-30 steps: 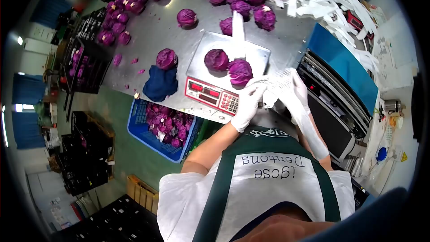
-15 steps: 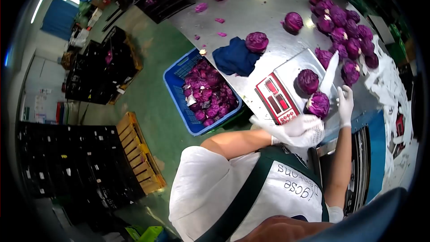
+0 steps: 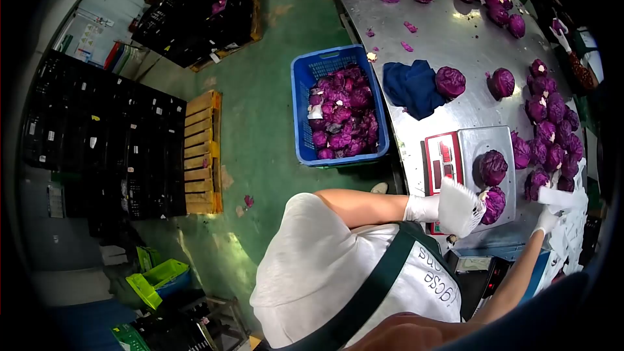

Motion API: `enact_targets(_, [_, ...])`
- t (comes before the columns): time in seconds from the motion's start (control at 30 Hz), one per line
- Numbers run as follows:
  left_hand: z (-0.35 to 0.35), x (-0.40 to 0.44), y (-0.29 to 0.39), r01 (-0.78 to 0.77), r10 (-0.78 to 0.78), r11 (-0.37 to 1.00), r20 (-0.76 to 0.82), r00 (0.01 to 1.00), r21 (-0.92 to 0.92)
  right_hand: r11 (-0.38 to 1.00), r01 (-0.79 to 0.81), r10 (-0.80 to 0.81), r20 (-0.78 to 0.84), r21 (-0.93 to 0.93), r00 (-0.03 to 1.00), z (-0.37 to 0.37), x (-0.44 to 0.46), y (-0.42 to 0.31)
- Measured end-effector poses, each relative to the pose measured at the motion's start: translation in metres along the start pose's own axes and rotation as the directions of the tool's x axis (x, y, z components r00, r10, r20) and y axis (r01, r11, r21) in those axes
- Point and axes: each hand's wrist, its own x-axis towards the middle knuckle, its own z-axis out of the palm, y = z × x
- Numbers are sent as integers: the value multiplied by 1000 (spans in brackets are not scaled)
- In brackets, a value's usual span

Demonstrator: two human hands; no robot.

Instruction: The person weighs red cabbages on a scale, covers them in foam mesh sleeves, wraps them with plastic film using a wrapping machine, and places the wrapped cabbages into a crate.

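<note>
My left hand (image 3: 426, 208), in a white glove, has a white mesh net (image 3: 460, 209) over its fingers, which are hidden. The net is beside a red cabbage (image 3: 493, 205) on the scale's metal plate (image 3: 505, 156). A second red cabbage (image 3: 493, 168) rests there too. Farther right, my right hand (image 3: 548, 219), also gloved, is closed on a white strip (image 3: 560, 198) beside the white netting pile (image 3: 567, 237). The scale's red display panel (image 3: 444, 162) faces left.
A blue crate (image 3: 296, 107) of cabbage leaves stands on the floor at the table's left edge. A navy cloth (image 3: 411, 88), single cabbages and a cabbage heap (image 3: 552, 130) lie on the table. Black crates (image 3: 104, 136) and a wooden pallet (image 3: 203, 156) are farther left.
The view has swung left. My hands have moved apart; the net now covers my left fingers. The white strip is gone from the scale plate, and my right hand has moved right.
</note>
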Motion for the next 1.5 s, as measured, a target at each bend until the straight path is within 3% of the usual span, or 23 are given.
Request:
enact_targets(0.03, [-1,4,2,-23,24,1000,21,1000,-4,935,-160,252,-273,318,928,-17,-12,-5])
enact_targets(0.1, [3,18,5,-67,69,997,71,995,-28,713,253,-7,-354,655,935,-81,-65,-49])
enact_targets(0.13, [30,13,41,-89,91,993,25,995,-75,455,255,-195,-184,853,963,-146,-113,-91])
enact_targets(0.2, [34,21,56,-247,236,905,74,969,347,141,44,-543,40,989,839,-224,-192,-146])
enact_targets(0.23, [42,25,61,-260,257,923,49,965,282,96,-20,-694,81,995,716,-236,-222,-157])
enact_targets(0.33, [59,25,84,-169,175,978,-41,984,118,-137,-437,-576,287,889,766,-232,-266,-161])
enact_targets(0.43, [47,15,78,63,-63,997,8,998,53,-226,-498,-328,416,837,848,-236,-268,-145])
enact_targets(0.53, [43,11,64,301,-297,938,48,954,-171,-91,-205,-259,176,974,950,-234,-277,-128])
enact_targets(0.6, [42,11,67,537,-516,755,166,841,-376,-572,-470,-283,376,672,882,-222,-287,-118])
enact_targets(0.63, [34,7,53,625,-578,608,267,771,-489,-830,-543,-431,468,131,772,-223,-289,-117])
enact_targets(0.7, [28,-2,32,699,-635,386,376,674,-601,-830,-555,-525,419,-59,741,-224,-297,-111])
enact_targets(0.73, [41,5,49,711,-641,633,307,703,-307,-813,-581,-526,478,-40,704,-216,-305,-103])
enact_targets(0.83, [47,34,63,563,-491,623,289,822,-543,-756,-652,-470,644,60,604,-242,-319,-105])
enact_targets(0.9, [39,46,65,460,-442,640,195,875,-616,-607,-794,-678,504,27,535,-214,-351,-91])
enact_targets(0.93, [36,47,65,505,-408,533,317,856,-679,-554,-828,-755,366,89,544,-202,-362,-96])
enact_targets(0.97, [38,46,62,547,-355,489,418,836,-679,-495,-857,-730,466,146,501,-196,-375,-96])
enact_targets(1.07, [40,33,55,492,-376,223,391,840,-842,-540,-813,-617,553,220,559,-208,-369,-111])
enact_targets(1.17, [22,22,64,695,-602,543,359,713,-471,-798,-536,-413,400,274,818,-186,-364,-102])
enact_targets(1.3, [-9,30,87,608,-711,610,13,703,508,-858,-453,-288,502,243,816,-188,-354,-92])
enact_targets(1.37, [-22,45,104,219,-324,272,-125,938,937,-321,-595,-88,602,737,793,-179,-344,-99])
enact_targets(1.4, [-15,57,116,220,-179,261,-177,968,940,-23,-382,127,382,924,915,-156,-346,-109])
enact_targets(1.47, [3,86,139,234,21,147,-240,971,961,77,-338,382,285,938,879,-145,-331,-137])
enact_targets(1.5, [2,102,145,250,75,41,-253,965,967,-59,-348,416,340,936,843,-148,-318,-151])
